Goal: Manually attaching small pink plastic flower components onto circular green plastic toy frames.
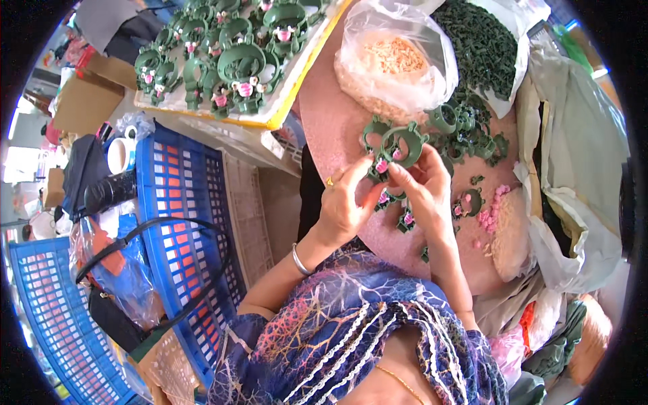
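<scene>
Over the round pink table [324, 115], both hands pinch a green plastic toy part [413, 142] with a ring-shaped top and a pink piece low on its front. My left hand [344, 202] grips it low on the left with thumb and fingertips. At its right side, my right hand [426, 189] has thumb and fingers closed on it. A second green ring shows just left of the held one; whether it is joined cannot be told. Below the hands lie several green parts [406, 221] with pink pieces, partly covered by the fingers.
A yellow-edged white tray [280, 115] of similar green figures stands at far left. Beyond the hands are a bag of pale small pieces [395, 57], a bag of dark green pieces [482, 40] and piled green rings [466, 128]. Pink bits [496, 209] lie right; blue baskets [179, 196] stand left.
</scene>
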{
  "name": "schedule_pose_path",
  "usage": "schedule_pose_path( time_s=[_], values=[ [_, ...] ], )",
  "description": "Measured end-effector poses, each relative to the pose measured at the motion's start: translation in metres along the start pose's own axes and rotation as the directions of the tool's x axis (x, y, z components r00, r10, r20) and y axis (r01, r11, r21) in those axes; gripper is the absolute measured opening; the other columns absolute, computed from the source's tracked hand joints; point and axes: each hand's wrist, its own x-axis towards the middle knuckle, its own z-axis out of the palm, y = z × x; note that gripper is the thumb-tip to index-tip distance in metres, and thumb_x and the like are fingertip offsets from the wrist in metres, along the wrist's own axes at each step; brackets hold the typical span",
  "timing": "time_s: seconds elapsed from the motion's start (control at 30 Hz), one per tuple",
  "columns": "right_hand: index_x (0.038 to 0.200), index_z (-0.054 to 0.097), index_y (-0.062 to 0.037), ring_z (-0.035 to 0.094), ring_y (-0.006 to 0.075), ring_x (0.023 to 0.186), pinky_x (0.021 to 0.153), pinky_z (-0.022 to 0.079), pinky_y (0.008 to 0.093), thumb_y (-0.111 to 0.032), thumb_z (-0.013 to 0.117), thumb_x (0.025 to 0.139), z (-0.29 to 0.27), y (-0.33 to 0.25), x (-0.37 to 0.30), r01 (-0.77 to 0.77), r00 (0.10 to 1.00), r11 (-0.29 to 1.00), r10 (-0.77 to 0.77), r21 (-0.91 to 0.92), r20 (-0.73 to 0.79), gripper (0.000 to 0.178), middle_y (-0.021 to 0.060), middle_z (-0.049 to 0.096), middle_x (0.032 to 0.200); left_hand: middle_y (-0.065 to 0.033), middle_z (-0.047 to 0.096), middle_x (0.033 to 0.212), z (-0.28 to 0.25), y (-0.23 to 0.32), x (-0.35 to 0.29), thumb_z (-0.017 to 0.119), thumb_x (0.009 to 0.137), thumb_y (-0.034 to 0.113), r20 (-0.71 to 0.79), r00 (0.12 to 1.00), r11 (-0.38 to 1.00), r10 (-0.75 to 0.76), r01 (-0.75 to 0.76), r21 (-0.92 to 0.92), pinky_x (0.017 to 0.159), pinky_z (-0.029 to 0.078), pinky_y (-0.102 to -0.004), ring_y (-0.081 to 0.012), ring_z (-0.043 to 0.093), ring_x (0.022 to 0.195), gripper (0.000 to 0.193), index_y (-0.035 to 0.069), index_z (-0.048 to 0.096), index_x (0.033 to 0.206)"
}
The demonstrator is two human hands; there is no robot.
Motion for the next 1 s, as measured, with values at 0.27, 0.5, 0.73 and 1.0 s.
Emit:
schedule_pose_path(
  time_s=[0.27,0.5,0.73,1.0],
  values=[
    [0.109,0.059,-0.001,0.064,0.0078,0.085,0.072,0.052,0.0239,-0.005,0.077,0.085,0.01,-0.006,0.003,-0.012,1.0,1.0,0.012,0.012,0.007,0.031,0.0044,0.068,0.098,-0.0192,0.067,0.101,0.002,0.004,-0.001,0.08,0.08,0.004,0.064,0.989,0.991,-0.136,0.137,-0.008,0.071,0.055,-0.0376,-0.0323,0.068,0.083,0.056,-0.005,0.053,0.128],
    [0.125,0.06,0.0024,0.066,0.0226,0.082,0.074,0.053,0.0346,-0.009,0.077,0.083,0.01,-0.013,0.078,0.341,0.911,0.711,-0.411,-0.615,0.03,0.047,0.0173,0.068,0.094,-0.0131,0.072,0.099,-0.002,-0.024,0.006,0.085,0.077,0.006,-0.059,0.842,0.844,-0.537,0.536,-0.03,0.066,0.056,-0.0285,-0.0137,0.068,0.076,0.055,0.0,0.058,0.125],
    [0.097,0.073,-0.0055,0.069,0.0383,0.091,0.082,0.053,0.0467,-0.01,0.061,0.085,0.002,-0.004,0.21,0.254,0.873,0.239,-0.474,-0.937,0.116,0.018,0.0189,0.072,0.095,-0.0125,0.073,0.099,0.0,-0.042,-0.01,0.084,0.08,0.009,-0.047,0.802,0.803,-0.595,0.592,-0.07,0.069,0.056,-0.0281,-0.0139,0.068,0.079,0.05,-0.001,0.059,0.122],
    [0.1,0.073,-0.0118,0.068,0.039,0.094,0.081,0.052,0.0491,-0.02,0.064,0.086,-0.018,0.015,0.234,0.346,0.846,0.22,-0.493,-0.912,0.202,0.018,0.0199,0.071,0.094,-0.0126,0.073,0.1,-0.01,-0.036,0.001,0.084,0.08,0.008,-0.051,0.798,0.798,-0.601,0.595,-0.091,0.069,0.056,-0.0277,-0.0134,0.068,0.081,0.049,-0.001,0.06,0.121]
  ],
)
